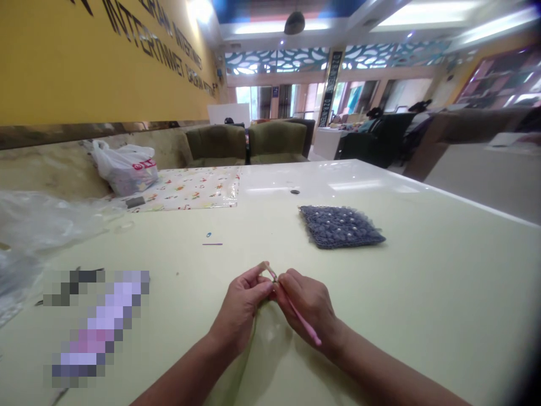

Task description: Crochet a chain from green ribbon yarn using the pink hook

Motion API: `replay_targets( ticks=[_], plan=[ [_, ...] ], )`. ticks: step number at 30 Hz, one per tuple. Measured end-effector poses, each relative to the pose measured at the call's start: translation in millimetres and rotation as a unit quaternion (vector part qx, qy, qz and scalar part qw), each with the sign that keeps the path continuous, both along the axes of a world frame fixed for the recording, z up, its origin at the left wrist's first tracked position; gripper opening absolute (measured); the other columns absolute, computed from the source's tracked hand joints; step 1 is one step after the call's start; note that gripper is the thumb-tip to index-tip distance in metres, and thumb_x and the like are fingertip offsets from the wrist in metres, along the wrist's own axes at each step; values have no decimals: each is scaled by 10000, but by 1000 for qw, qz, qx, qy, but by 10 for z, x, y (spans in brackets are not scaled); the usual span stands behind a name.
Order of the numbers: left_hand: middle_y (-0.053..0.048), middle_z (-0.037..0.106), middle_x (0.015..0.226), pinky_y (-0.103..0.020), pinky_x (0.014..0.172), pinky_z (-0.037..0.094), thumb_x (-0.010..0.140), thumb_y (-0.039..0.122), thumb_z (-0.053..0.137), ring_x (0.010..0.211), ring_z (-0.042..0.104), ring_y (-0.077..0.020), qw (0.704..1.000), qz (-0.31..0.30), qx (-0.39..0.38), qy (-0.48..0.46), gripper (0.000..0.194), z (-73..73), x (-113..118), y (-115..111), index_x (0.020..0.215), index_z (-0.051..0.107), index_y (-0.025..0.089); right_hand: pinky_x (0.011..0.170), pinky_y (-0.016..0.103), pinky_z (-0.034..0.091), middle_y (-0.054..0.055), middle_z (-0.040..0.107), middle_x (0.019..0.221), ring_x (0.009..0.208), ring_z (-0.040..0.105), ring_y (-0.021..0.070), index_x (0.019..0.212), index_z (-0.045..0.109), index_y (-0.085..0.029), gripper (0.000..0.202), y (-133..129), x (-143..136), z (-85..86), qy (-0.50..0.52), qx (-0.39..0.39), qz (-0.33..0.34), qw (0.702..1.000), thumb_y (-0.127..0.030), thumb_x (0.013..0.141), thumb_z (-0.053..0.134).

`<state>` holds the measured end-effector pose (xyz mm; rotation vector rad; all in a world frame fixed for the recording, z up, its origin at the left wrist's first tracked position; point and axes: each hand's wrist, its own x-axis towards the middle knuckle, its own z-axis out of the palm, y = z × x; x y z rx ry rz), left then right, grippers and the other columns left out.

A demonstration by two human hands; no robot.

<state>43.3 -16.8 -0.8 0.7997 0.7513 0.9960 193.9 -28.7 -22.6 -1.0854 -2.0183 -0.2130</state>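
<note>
My right hand is closed round a crochet hook with a pink handle, its tip pointing up toward the left fingers. A pale green strand of yarn hangs from my left hand and trails down toward the near edge of the view. The left thumb and fingers pinch the yarn, and the index finger is raised with the strand over it. Both hands meet at the hook's tip, where any stitches are too small and covered to make out.
A dark purple crocheted piece with white beads lies beyond my right hand. Left of centre are a purple needle and a blue stitch marker. A blurred-out item, clear plastic and a white carrier bag occupy the left side.
</note>
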Motion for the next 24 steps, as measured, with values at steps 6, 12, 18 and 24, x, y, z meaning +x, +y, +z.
replay_targets(
  ticks=[6,12,18,24],
  plan=[
    [-28,648,849,-248,794,448,724,107,708,692,565,-82,992,-64,-73,-75,427,85,-71,18,1147,665,130,542,258,339,2,515,633,563,446,126,828,541,-187,106,-18,54,70,1,86,48,995,-107,896,522],
    [-11,645,811,-263,811,414,691,117,735,747,563,-108,996,-25,-46,-67,543,128,-73,-10,1223,630,149,551,262,362,20,554,680,598,478,138,918,544,-190,94,5,96,86,-3,83,74,994,-102,885,549],
    [38,584,755,-262,785,400,729,163,732,716,517,-93,998,54,24,-25,609,38,15,-79,1311,563,218,527,272,318,-1,486,603,533,436,133,776,529,-200,149,-45,16,44,3,74,5,997,-102,889,522],
    [-46,645,844,-280,807,436,668,93,722,695,559,-101,989,-75,-90,-89,494,150,-70,-12,1156,643,103,571,256,421,34,575,745,637,536,143,986,576,-194,151,-39,101,73,61,36,110,991,-91,876,566]
  ],
)
